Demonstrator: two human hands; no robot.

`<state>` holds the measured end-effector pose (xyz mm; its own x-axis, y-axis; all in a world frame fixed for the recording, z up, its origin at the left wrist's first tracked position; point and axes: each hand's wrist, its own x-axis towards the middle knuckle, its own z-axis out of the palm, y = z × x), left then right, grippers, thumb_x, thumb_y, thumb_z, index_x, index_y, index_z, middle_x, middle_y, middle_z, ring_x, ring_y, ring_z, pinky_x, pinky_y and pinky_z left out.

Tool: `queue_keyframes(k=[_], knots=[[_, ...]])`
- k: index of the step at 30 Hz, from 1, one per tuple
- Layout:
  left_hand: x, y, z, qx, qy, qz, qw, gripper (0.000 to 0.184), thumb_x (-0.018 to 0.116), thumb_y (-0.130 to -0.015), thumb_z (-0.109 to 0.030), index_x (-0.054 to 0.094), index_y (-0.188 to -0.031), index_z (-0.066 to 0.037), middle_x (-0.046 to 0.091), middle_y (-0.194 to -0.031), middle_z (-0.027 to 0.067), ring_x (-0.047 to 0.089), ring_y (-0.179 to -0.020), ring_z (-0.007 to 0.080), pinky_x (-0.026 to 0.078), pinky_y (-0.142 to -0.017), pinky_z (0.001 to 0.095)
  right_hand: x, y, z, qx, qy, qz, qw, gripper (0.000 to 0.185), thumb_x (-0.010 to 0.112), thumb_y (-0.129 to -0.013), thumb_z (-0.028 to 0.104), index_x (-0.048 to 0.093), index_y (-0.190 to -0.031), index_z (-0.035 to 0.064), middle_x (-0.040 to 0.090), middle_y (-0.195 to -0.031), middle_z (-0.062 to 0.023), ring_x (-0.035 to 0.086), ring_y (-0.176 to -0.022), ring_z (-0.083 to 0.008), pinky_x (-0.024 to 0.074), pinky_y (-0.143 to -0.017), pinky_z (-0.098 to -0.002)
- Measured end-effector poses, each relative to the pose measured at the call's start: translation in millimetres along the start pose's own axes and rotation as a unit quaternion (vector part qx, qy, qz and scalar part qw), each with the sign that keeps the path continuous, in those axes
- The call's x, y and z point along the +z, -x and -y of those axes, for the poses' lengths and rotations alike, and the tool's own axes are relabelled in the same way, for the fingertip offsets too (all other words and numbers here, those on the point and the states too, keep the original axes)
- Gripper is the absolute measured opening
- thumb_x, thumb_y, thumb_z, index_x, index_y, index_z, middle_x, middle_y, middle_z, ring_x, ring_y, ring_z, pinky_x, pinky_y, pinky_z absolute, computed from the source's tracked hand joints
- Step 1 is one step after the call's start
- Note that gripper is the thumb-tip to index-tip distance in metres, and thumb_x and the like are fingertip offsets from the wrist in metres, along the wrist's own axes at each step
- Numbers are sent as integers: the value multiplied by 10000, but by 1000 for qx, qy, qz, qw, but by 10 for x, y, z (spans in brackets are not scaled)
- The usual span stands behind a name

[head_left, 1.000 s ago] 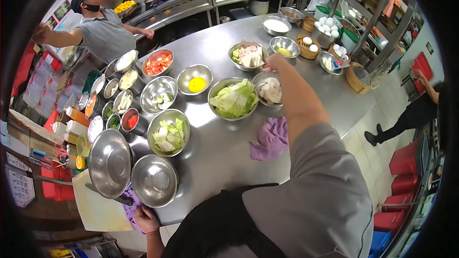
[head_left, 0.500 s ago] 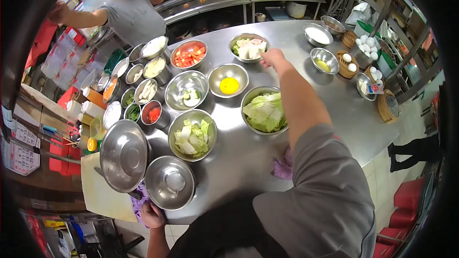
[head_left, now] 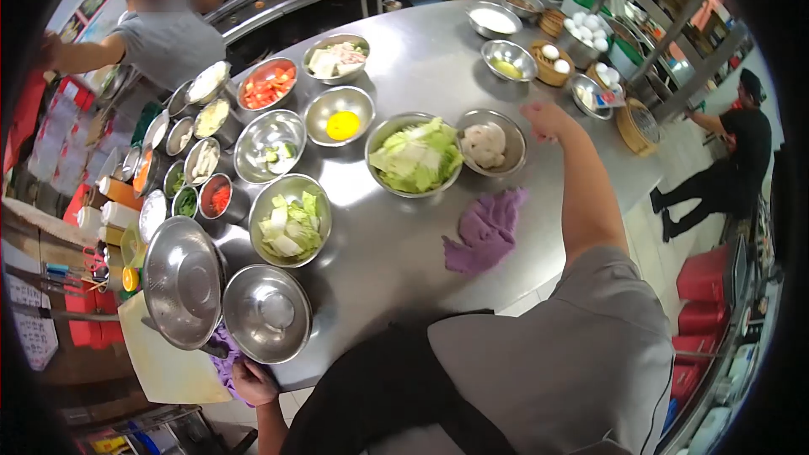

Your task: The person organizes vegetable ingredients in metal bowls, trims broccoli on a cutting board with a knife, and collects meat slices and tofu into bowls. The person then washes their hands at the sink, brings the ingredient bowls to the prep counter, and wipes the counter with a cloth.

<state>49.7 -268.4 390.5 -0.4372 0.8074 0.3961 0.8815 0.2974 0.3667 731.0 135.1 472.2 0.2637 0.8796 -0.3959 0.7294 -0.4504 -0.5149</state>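
My right hand (head_left: 548, 121) reaches over the right side of the steel table, its fingers apart and nothing seen in them. Just left of it is a steel bowl (head_left: 522, 157) of pale, wet pieces, perhaps raw meat or seafood. Beside that bowl stands one of cut cabbage (head_left: 419, 153). At the table's front edge my left hand (head_left: 254, 383) is curled against a purple cloth (head_left: 226, 361); whatever its fingers close on is hidden. Above this hand are a perforated steel pan (head_left: 183, 282) with a dark handle and a steel bowl (head_left: 267, 314).
More bowls hold chopped cabbage (head_left: 291, 226), egg yolk (head_left: 342, 125), tomato (head_left: 269, 85) and tofu-like cubes (head_left: 323, 62). A second purple cloth (head_left: 489, 232) lies on the table (head_left: 379, 274). Eggs (head_left: 587, 29) stand far right. One person (head_left: 164, 38) is across the table, another (head_left: 737, 147) at right.
My right hand has moved away from the bowl with tofu-like cubes, rightward and nearer. The bowl of pale pieces, hidden behind my arm before, now shows. The view has shifted right.
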Motion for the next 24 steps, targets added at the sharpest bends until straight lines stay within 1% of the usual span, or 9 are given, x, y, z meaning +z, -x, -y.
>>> queue_keyframes(k=[3,7,8,10,13,16,19,23,24], knots=[[5,4,-10,-3,11,0,1000,246,515,-957,-190,570,-815,3,562,-739,185,531,-674,357,422,-635,431,151,451,-194,49,-163,141,975,391,598,-907,383,582,-1198,121,683,-763,-111,676,-595,-213,483,-474,-337],[26,36,133,-15,12,15,1000,241,529,-950,-193,583,-820,3,569,-741,186,541,-684,364,427,-642,440,578,524,-223,20,-314,107,943,300,561,-900,238,555,-1149,71,674,-768,-101,656,-562,-203,464,-455,-288],[19,15,60,34,-17,-21,999,240,533,-947,-193,591,-822,2,574,-741,189,547,-697,369,431,-648,443,644,436,-204,25,-329,105,938,306,552,-904,239,554,-1157,68,677,-779,-102,656,-572,-204,471,-466,-295],[12,23,54,-1,-5,-9,1000,240,532,-947,-196,601,-829,1,585,-753,194,557,-714,375,437,-657,447,688,252,-78,32,-358,97,928,318,533,-911,240,551,-1175,63,683,-801,-105,658,-591,-206,485,-489,-310],[-34,7,5,-13,-8,23,1000,232,513,-957,-183,622,-892,11,614,-802,214,587,-754,392,460,-692,450,917,-334,52,30,-397,108,911,356,527,-954,337,543,-1197,78,663,-799,-101,662,-651,-214,506,-518,-335],[-31,15,5,-1,-34,-4,999,193,530,-942,-164,625,-884,-6,618,-793,215,590,-741,400,467,-675,446,1042,-125,417,-15,-470,103,876,405,515,-976,427,548,-1160,68,679,-859,-116,669,-718,-212,513,-571,-342],[-61,14,3,-47,-42,10,998,184,547,-923,-147,587,-803,-13,598,-748,208,575,-721,402,455,-655,454,1074,-6,456,-66,-417,224,878,418,522,-982,451,549,-1102,52,694,-816,-94,647,-602,-191,492,-490,-316],[-47,29,31,-49,-38,-13,998,158,582,-881,-152,576,-769,-41,603,-733,192,583,-697,411,452,-622,499,1199,519,607,-96,-382,202,897,354,573,-955,403,556,-1031,58,534,-617,-38,556,-453,-175,446,-418,-291],[-77,11,-4,-52,-36,-7,998,156,584,-878,-151,576,-768,-41,606,-736,191,585,-701,411,454,-623,499,1226,559,599,-107,-366,215,899,338,583,-947,379,555,-1035,54,551,-652,-44,561,-456,-178,452,-424,-295]])
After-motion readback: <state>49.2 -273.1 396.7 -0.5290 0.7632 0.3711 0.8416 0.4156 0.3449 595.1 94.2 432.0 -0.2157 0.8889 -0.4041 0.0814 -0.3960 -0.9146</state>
